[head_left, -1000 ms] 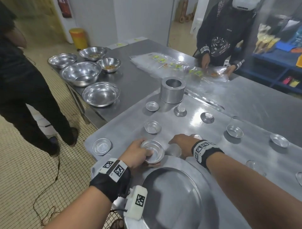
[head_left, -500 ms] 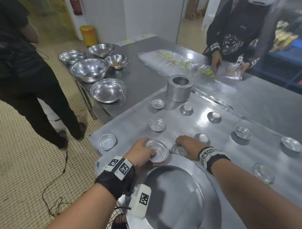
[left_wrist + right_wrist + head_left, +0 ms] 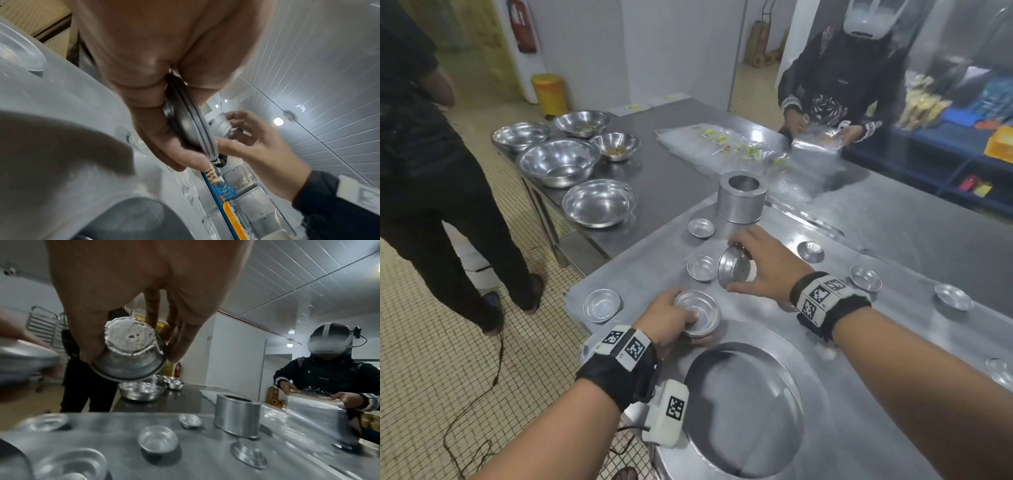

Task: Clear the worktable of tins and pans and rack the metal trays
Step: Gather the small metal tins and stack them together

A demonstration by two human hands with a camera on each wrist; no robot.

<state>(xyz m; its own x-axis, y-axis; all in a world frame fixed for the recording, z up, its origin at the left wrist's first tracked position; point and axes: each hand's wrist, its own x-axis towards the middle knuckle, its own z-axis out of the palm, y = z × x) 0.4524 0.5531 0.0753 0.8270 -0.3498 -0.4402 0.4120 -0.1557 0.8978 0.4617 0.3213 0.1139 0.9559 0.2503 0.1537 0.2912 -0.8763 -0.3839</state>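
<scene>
In the head view my left hand [image 3: 697, 327] grips a nested stack of small tins [image 3: 697, 317] just above the metal tray [image 3: 647, 260], thumb inside the top one. The left wrist view shows the stack of tins [image 3: 189, 123] edge-on in my palm. My right hand [image 3: 736, 267] pinches one small tin [image 3: 734, 269], lifted and tipped on its side. In the right wrist view that small tin [image 3: 129, 350] shows its rough base between thumb and fingers [image 3: 180, 344]. Loose tins [image 3: 702, 268] lie scattered on the tray. A tall cylindrical tin [image 3: 742, 197] stands beyond my right hand.
A large round pan [image 3: 743, 411] sits at the near edge. Steel mixing bowls [image 3: 599, 202] fill the far left table. A person in black [image 3: 431, 171] stands on the left, and another handles plastic bags [image 3: 815, 150] opposite. A tray rack [image 3: 43, 324] stands behind.
My right hand has left the spot beside the stack, reached toward the cylinder and lifted one tin, tilted. My left hand keeps its stack in about the same place.
</scene>
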